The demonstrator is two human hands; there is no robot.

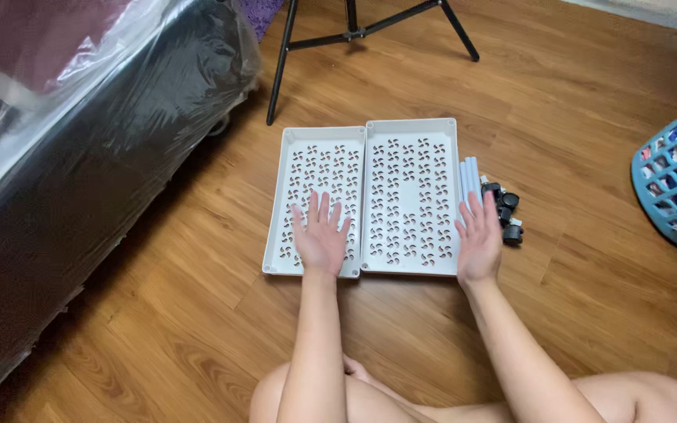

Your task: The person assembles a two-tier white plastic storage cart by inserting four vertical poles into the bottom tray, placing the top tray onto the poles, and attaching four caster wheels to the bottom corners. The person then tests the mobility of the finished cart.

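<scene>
A person seated on a wooden floor (197, 258) rests the left hand (320, 235), fingers spread flat, on the left perforated white tray (315, 157). The right hand (479, 235), fingers open and holding nothing, presses the right edge of the right perforated white tray (410, 188). The two trays lie side by side, touching, unassembled. Pale blue tubes (469, 176) and black caster wheels (505, 210) lie untouched just right of them.

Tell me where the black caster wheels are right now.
In the head view, the black caster wheels lie on the wood floor just right of the right tray, beside the pale blue tubes, close to the right hand.
</scene>
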